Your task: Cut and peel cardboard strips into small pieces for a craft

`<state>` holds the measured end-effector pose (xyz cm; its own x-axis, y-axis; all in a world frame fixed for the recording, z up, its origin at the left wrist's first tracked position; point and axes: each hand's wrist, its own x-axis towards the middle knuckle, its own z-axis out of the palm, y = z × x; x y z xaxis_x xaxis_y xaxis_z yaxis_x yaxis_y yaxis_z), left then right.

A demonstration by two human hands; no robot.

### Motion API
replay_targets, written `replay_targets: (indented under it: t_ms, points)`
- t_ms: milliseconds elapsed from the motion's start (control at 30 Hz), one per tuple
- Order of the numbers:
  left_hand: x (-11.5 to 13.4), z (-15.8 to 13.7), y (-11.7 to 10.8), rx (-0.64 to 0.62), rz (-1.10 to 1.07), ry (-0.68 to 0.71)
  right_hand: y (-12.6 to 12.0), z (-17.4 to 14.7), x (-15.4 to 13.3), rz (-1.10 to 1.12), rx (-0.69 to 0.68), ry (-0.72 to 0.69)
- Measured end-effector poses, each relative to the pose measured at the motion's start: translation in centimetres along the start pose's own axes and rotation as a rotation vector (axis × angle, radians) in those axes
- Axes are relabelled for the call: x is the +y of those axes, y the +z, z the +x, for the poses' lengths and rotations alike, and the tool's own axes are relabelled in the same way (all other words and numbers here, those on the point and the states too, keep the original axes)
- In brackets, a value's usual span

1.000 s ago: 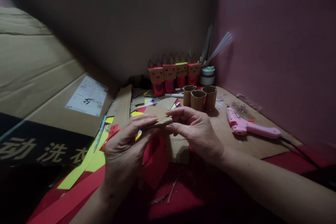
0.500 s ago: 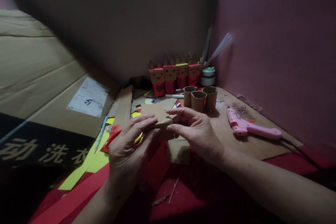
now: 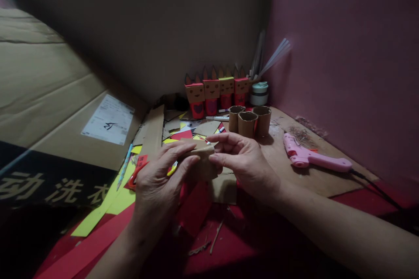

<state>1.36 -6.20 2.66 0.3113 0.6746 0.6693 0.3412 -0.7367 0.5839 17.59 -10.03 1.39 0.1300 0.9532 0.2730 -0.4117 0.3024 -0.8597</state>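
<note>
Between my hands is a folded piece of brown cardboard (image 3: 203,163), its bent edge facing me. My left hand (image 3: 166,170) pinches its left side, thumb in front and fingers over the top. The right side sits between the thumb and fingers of my right hand (image 3: 244,161); some of those fingertips are hidden behind it. Below, on the red table surface, lie a square of cardboard (image 3: 224,189) and a red paper piece (image 3: 195,209). Red-handled scissors (image 3: 135,176), partly covered, rest left of my left hand.
Three cardboard tubes (image 3: 248,123) stand behind my right hand. A pink glue gun (image 3: 314,157) lies at right, its cord trailing off. Several box-headed figures (image 3: 211,91) line the back beside a mint-green jar (image 3: 260,93). A large carton (image 3: 59,109) borders the left.
The cardboard piece has tilted, so its upper face shows less and its front face more. Both hands keep hold of it and have barely shifted.
</note>
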Motion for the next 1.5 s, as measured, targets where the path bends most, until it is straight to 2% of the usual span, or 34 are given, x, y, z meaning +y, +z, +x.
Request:
replay_targets:
  t_ms: [300,467,733,967,1233,1500]
  points:
    - [0.1,0.2,-0.1,-0.024,0.025,-0.038,0.1,-0.1,0.0,0.008,-0.013,0.022]
    - [0.0,-0.1,-0.1,-0.004,0.041,0.018,-0.1,-0.2,0.1,0.0,-0.028,0.048]
    - [0.3,-0.4,-0.1,0.025,0.074,0.109,0.0,-0.2,0.0,-0.022,-0.012,0.0]
    - [-0.4,-0.6,-0.3,0.051,0.101,0.267,0.2,-0.3,0.2,0.013,-0.028,0.014]
    - [-0.5,-0.9,-0.5,0.038,0.134,0.317,0.3,-0.3,0.2,0.009,-0.012,0.028]
    - [-0.6,-0.9,-0.4,0.043,0.173,0.3,0.2,-0.3,0.2,-0.019,-0.015,0.012]
